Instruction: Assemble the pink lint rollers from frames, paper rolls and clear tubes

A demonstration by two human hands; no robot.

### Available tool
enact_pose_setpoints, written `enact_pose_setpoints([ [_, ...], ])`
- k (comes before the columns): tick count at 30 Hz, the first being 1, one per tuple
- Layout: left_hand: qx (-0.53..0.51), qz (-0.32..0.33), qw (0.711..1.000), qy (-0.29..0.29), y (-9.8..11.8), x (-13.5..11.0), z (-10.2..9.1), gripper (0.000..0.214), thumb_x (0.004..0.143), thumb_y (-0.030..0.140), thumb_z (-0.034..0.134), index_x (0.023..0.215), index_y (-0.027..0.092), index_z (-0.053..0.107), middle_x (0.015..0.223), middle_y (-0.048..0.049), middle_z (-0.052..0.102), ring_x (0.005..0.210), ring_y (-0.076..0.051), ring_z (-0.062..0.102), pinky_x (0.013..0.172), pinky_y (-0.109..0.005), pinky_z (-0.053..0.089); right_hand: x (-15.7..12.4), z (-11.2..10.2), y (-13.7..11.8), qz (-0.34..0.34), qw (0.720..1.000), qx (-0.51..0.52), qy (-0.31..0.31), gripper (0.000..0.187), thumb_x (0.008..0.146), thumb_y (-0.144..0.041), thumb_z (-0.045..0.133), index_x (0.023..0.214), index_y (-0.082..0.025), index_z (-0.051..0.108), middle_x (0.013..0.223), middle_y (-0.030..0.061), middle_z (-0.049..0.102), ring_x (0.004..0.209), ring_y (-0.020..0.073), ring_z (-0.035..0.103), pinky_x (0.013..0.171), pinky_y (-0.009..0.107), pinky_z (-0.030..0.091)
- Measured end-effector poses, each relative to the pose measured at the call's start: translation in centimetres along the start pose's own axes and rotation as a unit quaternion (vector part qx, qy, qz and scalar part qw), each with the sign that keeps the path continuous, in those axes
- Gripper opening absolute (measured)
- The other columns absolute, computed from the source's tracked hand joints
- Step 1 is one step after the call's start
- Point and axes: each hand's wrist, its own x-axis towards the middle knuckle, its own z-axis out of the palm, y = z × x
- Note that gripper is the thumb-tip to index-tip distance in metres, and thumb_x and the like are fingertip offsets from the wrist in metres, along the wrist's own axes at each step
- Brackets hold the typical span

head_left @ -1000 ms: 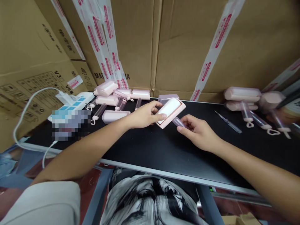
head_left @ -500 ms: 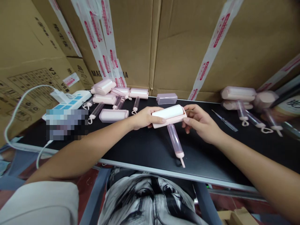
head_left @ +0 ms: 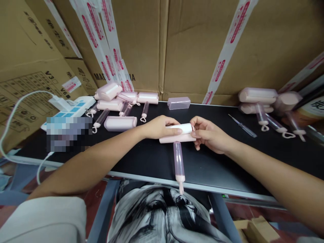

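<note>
A pink lint roller with a white roll is held level over the black table, its clear handle and pink hanging loop pointing down toward my lap. Around its left end my left hand is closed, the thumb lying across the white roll. At the opposite end my right hand pinches the pink frame between thumb and fingers; some fingertips are hidden behind it. Behind the hands stands a translucent pinkish cover. Left of my left hand lies a covered lint roller head.
Several lint rollers are heaped at the back left, more at the back right. A screwdriver lies right of my right hand. A white power strip with cables is at the left. Cardboard boxes wall the table's back.
Both hands have brought the lint roller slightly lower and left. Its handle has swung from slanting right to nearly straight down, and my left thumb now lies on the white roll.
</note>
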Motion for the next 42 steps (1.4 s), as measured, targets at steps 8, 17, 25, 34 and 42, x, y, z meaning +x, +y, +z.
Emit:
enact_pose_setpoints([
  [8,0.057,-0.036,0.998,0.020,0.1,-0.1,0.8,0.065,0.086,0.072,0.063,0.104,0.012,0.079,0.085,-0.0045,0.073,0.075,-0.017,0.060,0.066,-0.026,0.041,0.7,0.4,0.5,0.038,0.999,0.037,0.004,0.034,0.062,-0.022,0.077,0.079,-0.024,0.048,0.049,-0.0090,0.056,0.035,0.0122,0.051,0.029,0.023,0.047],
  [17,0.009,-0.030,0.987,0.159,-0.6,0.1,2.9,0.058,0.091,0.067,0.056,0.086,0.012,0.074,0.072,-0.0010,0.060,0.069,-0.014,0.051,0.060,-0.025,0.034,1.5,0.5,0.8,-0.013,0.998,0.024,0.048,0.028,0.058,-0.020,0.068,0.078,-0.024,0.049,0.052,-0.0088,0.055,0.033,0.0113,0.047,0.025,0.023,0.040],
  [25,-0.171,-0.081,0.937,0.293,-2.0,2.0,1.9,0.036,0.091,0.051,0.059,0.081,0.016,0.063,0.061,0.0026,0.050,0.053,-0.012,0.047,0.045,-0.022,0.032,2.9,-1.5,1.0,-0.082,0.932,-0.330,0.125,0.008,0.078,-0.029,0.059,0.081,-0.023,0.055,0.069,-0.0007,0.066,0.047,0.0129,0.055,0.042,0.026,0.041],
  [34,-0.220,-0.023,0.953,0.206,-2.1,1.5,0.4,0.057,0.065,0.020,0.091,0.109,0.016,0.056,0.109,-0.0072,0.067,0.079,-0.014,0.066,0.055,-0.020,0.050,2.8,-3.4,1.5,-0.219,0.860,-0.442,0.128,0.068,0.091,-0.053,0.072,0.148,-0.024,0.050,0.126,0.0109,0.072,0.100,0.0276,0.070,0.087,0.043,0.055],
  [42,-0.316,0.074,0.916,0.236,-2.6,1.6,0.4,0.063,0.057,0.028,0.100,0.098,0.017,0.053,0.100,0.0012,0.062,0.080,-0.012,0.068,0.069,-0.027,0.064,3.2,-3.0,1.7,-0.177,0.969,-0.129,0.111,0.057,0.077,-0.054,0.089,0.110,-0.028,0.051,0.082,-0.0012,0.070,0.063,0.0173,0.063,0.051,0.028,0.048],
])
